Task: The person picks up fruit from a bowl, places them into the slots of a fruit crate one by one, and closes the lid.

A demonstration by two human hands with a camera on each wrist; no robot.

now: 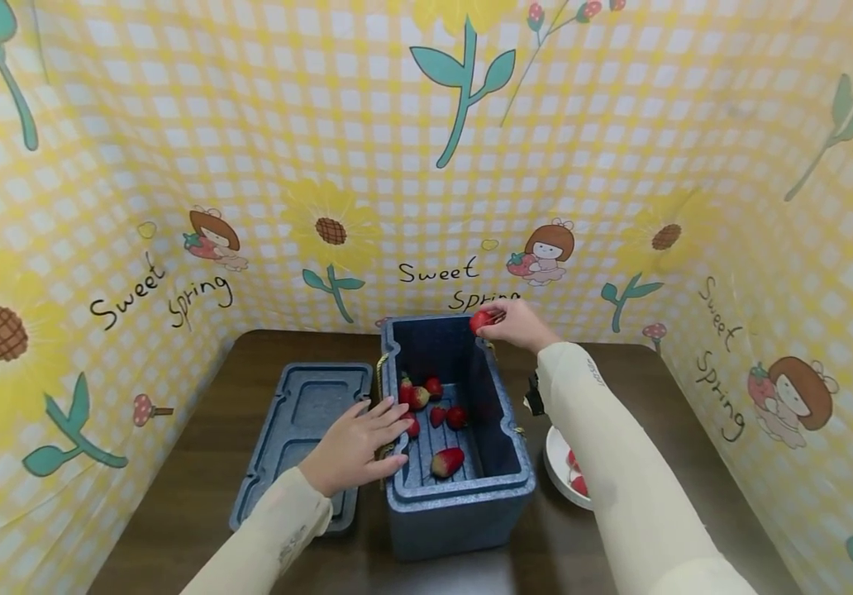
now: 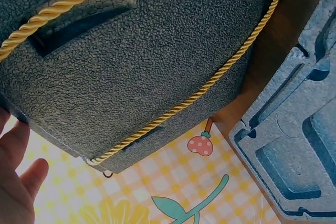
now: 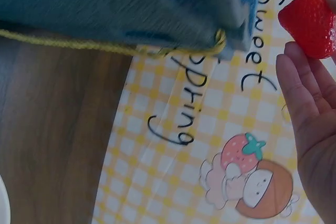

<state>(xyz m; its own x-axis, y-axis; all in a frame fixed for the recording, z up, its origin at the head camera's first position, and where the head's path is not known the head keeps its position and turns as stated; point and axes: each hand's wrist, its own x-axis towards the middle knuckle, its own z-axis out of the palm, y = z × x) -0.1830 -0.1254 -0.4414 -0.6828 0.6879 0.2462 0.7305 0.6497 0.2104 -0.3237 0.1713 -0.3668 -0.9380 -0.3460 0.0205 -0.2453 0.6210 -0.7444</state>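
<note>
My right hand (image 1: 517, 324) pinches a red strawberry (image 3: 311, 24) over the far right corner of a dark blue foam box (image 1: 464, 522). The box is uncovered, and several strawberries lie on its ribbed floor, among them a pale-topped one (image 1: 447, 462) toward the near end. My left hand (image 1: 358, 445) rests with spread, fairly straight fingers on the box's left rim. In the left wrist view the fingers (image 2: 16, 142) touch the box edge, beside a side wall strung with gold rope (image 2: 173, 109).
The box's foam lid (image 1: 322, 405) lies on the brown wooden table (image 1: 181, 487) to the left. A white bowl (image 1: 555, 463) with strawberries stands to the right, partly hidden under my right sleeve. Yellow checked cloth (image 1: 426, 207) walls the table at the back and sides.
</note>
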